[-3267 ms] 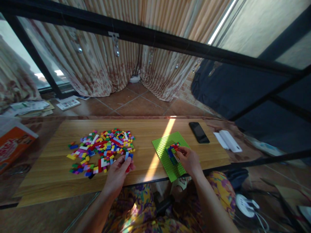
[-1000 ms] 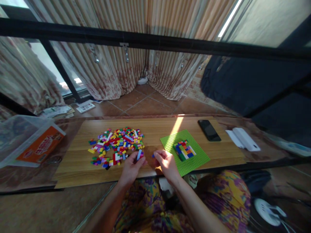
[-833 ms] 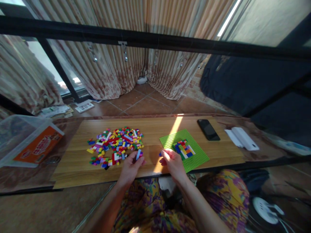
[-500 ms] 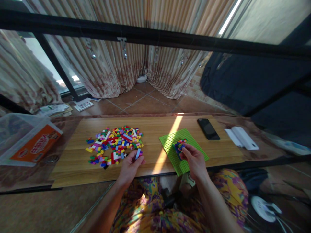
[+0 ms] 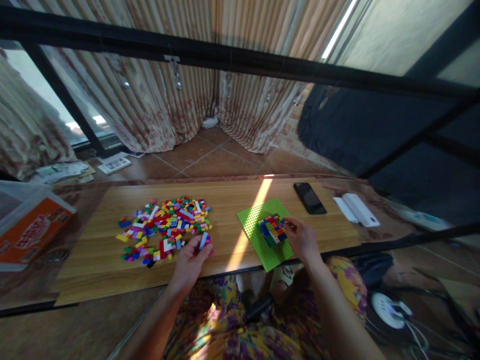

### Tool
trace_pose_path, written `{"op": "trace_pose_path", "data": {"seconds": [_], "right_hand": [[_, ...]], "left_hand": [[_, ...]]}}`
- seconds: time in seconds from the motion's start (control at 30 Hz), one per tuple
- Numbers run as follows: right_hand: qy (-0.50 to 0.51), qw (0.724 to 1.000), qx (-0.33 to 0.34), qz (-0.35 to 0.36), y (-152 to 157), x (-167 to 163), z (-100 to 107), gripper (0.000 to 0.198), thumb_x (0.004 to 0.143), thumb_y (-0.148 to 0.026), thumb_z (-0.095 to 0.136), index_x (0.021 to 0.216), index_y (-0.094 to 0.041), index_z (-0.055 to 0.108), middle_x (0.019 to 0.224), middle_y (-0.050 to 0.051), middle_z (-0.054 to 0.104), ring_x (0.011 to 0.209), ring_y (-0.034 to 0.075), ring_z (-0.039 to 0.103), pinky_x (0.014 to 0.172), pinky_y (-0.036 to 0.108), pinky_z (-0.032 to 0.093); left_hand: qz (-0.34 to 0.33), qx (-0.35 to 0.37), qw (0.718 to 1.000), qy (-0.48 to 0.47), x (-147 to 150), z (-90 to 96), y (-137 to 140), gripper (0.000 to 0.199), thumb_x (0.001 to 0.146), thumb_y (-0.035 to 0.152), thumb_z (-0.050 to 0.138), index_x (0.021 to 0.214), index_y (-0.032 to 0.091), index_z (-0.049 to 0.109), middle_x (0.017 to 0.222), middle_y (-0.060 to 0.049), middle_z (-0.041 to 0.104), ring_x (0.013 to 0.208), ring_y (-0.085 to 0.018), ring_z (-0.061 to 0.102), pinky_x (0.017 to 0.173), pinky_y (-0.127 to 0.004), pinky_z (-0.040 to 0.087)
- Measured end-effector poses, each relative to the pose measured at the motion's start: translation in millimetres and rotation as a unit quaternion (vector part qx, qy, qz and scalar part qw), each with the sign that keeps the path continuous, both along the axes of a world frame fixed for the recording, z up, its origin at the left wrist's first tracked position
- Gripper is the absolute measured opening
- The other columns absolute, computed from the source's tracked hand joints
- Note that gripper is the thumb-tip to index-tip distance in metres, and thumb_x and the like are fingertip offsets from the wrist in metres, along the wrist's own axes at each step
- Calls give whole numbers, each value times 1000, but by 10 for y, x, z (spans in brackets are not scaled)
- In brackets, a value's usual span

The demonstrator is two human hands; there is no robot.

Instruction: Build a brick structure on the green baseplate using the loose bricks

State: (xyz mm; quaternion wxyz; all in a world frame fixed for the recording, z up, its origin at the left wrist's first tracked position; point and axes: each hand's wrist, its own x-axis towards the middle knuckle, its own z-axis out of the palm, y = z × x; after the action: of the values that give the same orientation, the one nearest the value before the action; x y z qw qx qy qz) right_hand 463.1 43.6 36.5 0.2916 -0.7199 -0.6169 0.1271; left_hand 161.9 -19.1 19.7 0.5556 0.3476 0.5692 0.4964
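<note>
Between the thumb and fingers of my left hand (image 5: 191, 257) is a pale blue toy brick (image 5: 203, 240), with a bit of purple showing beside it. This hand is just right of a spread of loose colourful bricks (image 5: 168, 220). A green studded baseplate (image 5: 247, 216) lies to the right and carries a compact multicoloured brick build (image 5: 272, 230). My right hand (image 5: 300, 237) has its fingers closed in a pinch at the build's right edge. Whether a small brick is in that pinch is hidden by the fingertips.
A black phone (image 5: 310, 198) lies on the wooden board (image 5: 221, 200) behind the baseplate. White folded objects (image 5: 356, 210) are further right. At the far left stands a clear plastic tub (image 5: 22, 200) with an orange label. A dark metal bar (image 5: 225, 57) crosses beyond the board.
My right hand has shifted from over the build to its right edge, so more of the build's top shows. My left hand still holds the pale blue brick. The whole view has swung slightly.
</note>
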Motion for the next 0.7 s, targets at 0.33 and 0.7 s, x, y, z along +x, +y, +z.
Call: {"op": "trace_pose_path", "data": {"seconds": [0.33,0.7], "right_hand": [[-79,995,-11,65,41,-25,-49,30,86,-23,47,99,-21,75,90,9,71,79,21,64,70,31,45],[47,997,8,54,60,-83,-58,29,82,-28,50,95,-18,74,93,9,74,82,22,66,75,34,49]], "left_hand": [[3,-1,1000,9,8,19,-13,40,65,47,74,90,17,65,77,1,62,71,-13,62,75,-27,54],[7,1,1000,-1,4,-15,1,41,64,46,75,90,17,66,77,1,62,72,-13,63,77,-29,55]]}}
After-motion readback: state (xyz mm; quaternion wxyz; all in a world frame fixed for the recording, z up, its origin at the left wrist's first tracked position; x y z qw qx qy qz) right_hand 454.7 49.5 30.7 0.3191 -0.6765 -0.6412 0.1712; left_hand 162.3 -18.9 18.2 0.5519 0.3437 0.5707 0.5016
